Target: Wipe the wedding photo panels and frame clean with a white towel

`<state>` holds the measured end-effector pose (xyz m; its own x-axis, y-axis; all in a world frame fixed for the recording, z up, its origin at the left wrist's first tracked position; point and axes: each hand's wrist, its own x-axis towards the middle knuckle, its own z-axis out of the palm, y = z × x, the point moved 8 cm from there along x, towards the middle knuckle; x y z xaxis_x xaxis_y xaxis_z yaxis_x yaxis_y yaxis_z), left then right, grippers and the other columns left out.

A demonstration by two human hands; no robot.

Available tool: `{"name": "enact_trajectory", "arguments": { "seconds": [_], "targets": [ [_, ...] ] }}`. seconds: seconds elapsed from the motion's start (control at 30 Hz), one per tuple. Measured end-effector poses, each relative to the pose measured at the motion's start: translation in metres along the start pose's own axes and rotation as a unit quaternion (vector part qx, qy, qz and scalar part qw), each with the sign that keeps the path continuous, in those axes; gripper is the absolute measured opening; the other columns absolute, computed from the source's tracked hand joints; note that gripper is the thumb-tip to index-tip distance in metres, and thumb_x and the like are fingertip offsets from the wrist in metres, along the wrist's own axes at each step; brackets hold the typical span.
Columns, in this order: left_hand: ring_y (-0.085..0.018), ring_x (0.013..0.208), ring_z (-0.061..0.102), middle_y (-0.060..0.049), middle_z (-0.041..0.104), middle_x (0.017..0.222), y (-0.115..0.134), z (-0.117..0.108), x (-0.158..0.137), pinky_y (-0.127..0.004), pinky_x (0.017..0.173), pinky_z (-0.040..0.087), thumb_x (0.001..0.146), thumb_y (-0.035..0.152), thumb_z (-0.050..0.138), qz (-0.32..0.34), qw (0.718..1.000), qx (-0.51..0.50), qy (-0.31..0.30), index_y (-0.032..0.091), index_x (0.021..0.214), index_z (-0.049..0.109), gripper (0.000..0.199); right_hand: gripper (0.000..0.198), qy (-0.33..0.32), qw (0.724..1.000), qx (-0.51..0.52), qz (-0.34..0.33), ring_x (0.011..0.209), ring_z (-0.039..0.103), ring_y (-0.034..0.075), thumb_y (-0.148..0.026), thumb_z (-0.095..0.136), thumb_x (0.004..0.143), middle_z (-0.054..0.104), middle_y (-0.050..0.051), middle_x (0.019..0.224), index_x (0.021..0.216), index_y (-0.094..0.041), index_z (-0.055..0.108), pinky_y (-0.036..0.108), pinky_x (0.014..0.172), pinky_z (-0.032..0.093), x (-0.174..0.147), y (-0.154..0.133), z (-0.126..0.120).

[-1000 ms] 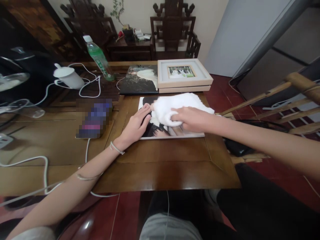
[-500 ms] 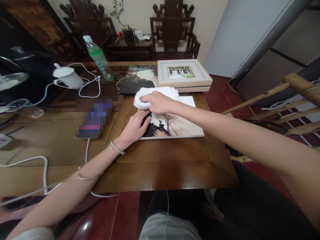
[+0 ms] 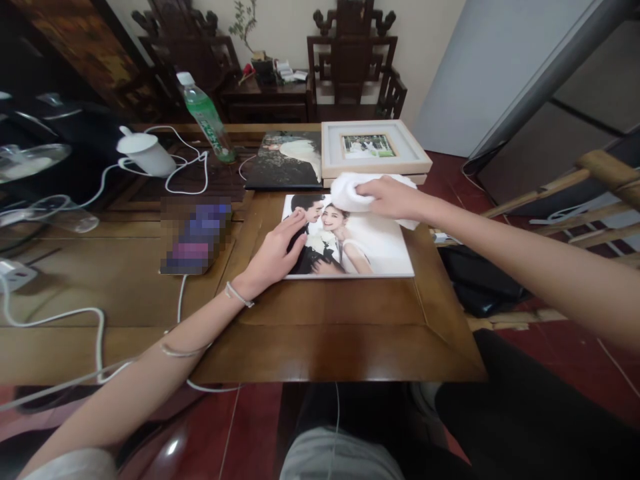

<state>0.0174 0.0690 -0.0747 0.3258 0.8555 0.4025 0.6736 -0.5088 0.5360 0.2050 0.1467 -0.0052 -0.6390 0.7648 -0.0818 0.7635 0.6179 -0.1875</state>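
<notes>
Head view, right hand (image 3: pixel 393 199) clutching white cloth (image 3: pixel 344 192), left hand (image 3: pixel 276 250) flat on photo panel (image 3: pixel 370 250), stacked frames (image 3: pixel 376 149) at panel's 1 o'clock (crowding cloth), bottle (image 3: pixel 207 121) 10, phone (image 3: pixel 195 237) 9.

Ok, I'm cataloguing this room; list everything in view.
photo: 1, mostly white, under left hand
cloth: 1, white, in right hand
frame: 1 or 2, pale, behind cloth
dark photo: 1, black, left of frame
bottle: 1, green, behind phone
mug: 1, white, beside bottle
phone: 1, blurred, left of photo
cables: several, white, left
tumbler: 1, clear, far left
table: 1, brown, middle
chairs: 3, brown, behind and right
plant: 1, green, behind table
floor: 1, red, below
left hand: 1, bare, on photo
right hand: 1, bare, gripping cloth
</notes>
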Motion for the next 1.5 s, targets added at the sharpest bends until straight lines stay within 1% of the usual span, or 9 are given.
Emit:
{"name": "enact_trajectory", "arguments": {
  "seconds": [0.17, 0.33, 0.43, 0.53, 0.77, 1.0, 1.17, 1.37, 1.5],
  "targets": [
    [-0.030, 0.149, 0.044, -0.015, 0.052, 0.155, 0.000, 0.000, 0.000, -0.056, 0.126, 0.033, 0.104, 0.039, 0.045, 0.002, 1.000, 0.000, 0.000, 0.015, 0.143, 0.060, 0.048, 0.033, -0.001, 0.996, -0.084, 0.033, 0.079, 0.062, 0.024, 0.001, 0.047, 0.074, 0.067, 0.007, 0.081, 0.093, -0.017, 0.065, 0.031, 0.070, 0.041, -0.037, 0.023, 0.009],
    [-0.029, 0.149, 0.044, -0.014, 0.053, 0.155, 0.000, 0.000, -0.001, -0.055, 0.126, 0.032, 0.104, 0.038, 0.046, 0.001, 1.000, 0.005, 0.003, 0.016, 0.143, 0.060, 0.047, 0.040, 0.029, 0.989, -0.129, -0.069, 0.121, 0.065, 0.034, 0.003, 0.050, 0.071, 0.068, 0.017, 0.135, 0.096, -0.018, 0.073, 0.052, 0.100, 0.051, -0.102, -0.022, 0.044],
    [-0.030, 0.149, 0.043, -0.014, 0.052, 0.156, -0.001, 0.000, -0.001, -0.057, 0.126, 0.032, 0.103, 0.037, 0.047, 0.003, 1.000, 0.002, 0.000, 0.016, 0.144, 0.059, 0.047, 0.041, 0.075, 0.978, -0.116, -0.154, 0.144, 0.048, 0.034, 0.003, 0.053, 0.069, 0.059, 0.009, 0.151, 0.089, -0.025, 0.075, 0.060, 0.113, 0.045, -0.144, -0.052, 0.061],
    [-0.030, 0.150, 0.043, -0.016, 0.051, 0.156, -0.001, 0.000, -0.001, -0.055, 0.126, 0.032, 0.103, 0.037, 0.046, 0.001, 1.000, 0.007, -0.002, 0.013, 0.144, 0.059, 0.049, 0.041, 0.096, 0.973, -0.097, -0.185, 0.144, 0.049, 0.030, 0.001, 0.055, 0.069, 0.060, 0.001, 0.150, 0.082, -0.032, 0.075, 0.054, 0.114, 0.047, -0.164, -0.067, 0.065],
    [-0.029, 0.150, 0.042, -0.011, 0.053, 0.156, 0.001, -0.001, 0.000, -0.055, 0.126, 0.032, 0.104, 0.039, 0.045, -0.002, 1.000, 0.000, -0.002, 0.018, 0.142, 0.061, 0.047, 0.041, 0.034, 0.988, -0.092, -0.117, 0.132, 0.061, 0.034, 0.006, 0.050, 0.069, 0.065, 0.019, 0.142, 0.092, -0.018, 0.075, 0.053, 0.107, 0.051, -0.115, -0.040, 0.045],
    [-0.029, 0.149, 0.044, -0.012, 0.053, 0.155, 0.000, -0.001, -0.001, -0.055, 0.126, 0.032, 0.104, 0.039, 0.046, 0.004, 1.000, 0.004, -0.002, 0.017, 0.143, 0.060, 0.047, 0.041, 0.004, 0.991, -0.129, -0.025, 0.088, 0.068, 0.026, 0.001, 0.047, 0.072, 0.075, 0.012, 0.102, 0.101, -0.016, 0.071, 0.034, 0.073, 0.046, -0.047, 0.008, 0.025],
    [-0.029, 0.149, 0.043, -0.013, 0.052, 0.156, 0.000, -0.002, -0.001, -0.055, 0.126, 0.032, 0.104, 0.038, 0.046, 0.002, 1.000, 0.008, -0.006, 0.016, 0.144, 0.060, 0.047, 0.043, 0.008, 0.992, -0.126, -0.008, 0.083, 0.064, 0.025, 0.001, 0.046, 0.073, 0.072, 0.011, 0.089, 0.105, -0.015, 0.071, 0.033, 0.072, 0.040, -0.023, 0.021, 0.017],
    [-0.029, 0.150, 0.043, -0.014, 0.051, 0.156, -0.001, -0.002, -0.001, -0.055, 0.126, 0.032, 0.104, 0.039, 0.045, 0.006, 1.000, 0.007, -0.003, 0.015, 0.144, 0.059, 0.048, 0.044, 0.016, 0.995, -0.097, -0.011, 0.093, 0.070, 0.029, 0.003, 0.046, 0.073, 0.073, 0.018, 0.112, 0.103, -0.014, 0.073, 0.039, 0.081, 0.051, -0.054, -0.002, 0.028],
    [-0.029, 0.150, 0.043, -0.013, 0.052, 0.156, -0.001, -0.002, -0.001, -0.054, 0.127, 0.032, 0.104, 0.039, 0.045, 0.004, 1.000, 0.004, 0.000, 0.015, 0.142, 0.061, 0.048, 0.041, 0.047, 0.992, -0.075, -0.089, 0.129, 0.061, 0.038, 0.007, 0.051, 0.067, 0.064, 0.022, 0.140, 0.093, -0.015, 0.074, 0.059, 0.105, 0.049, -0.108, -0.033, 0.044]
  ]
}}
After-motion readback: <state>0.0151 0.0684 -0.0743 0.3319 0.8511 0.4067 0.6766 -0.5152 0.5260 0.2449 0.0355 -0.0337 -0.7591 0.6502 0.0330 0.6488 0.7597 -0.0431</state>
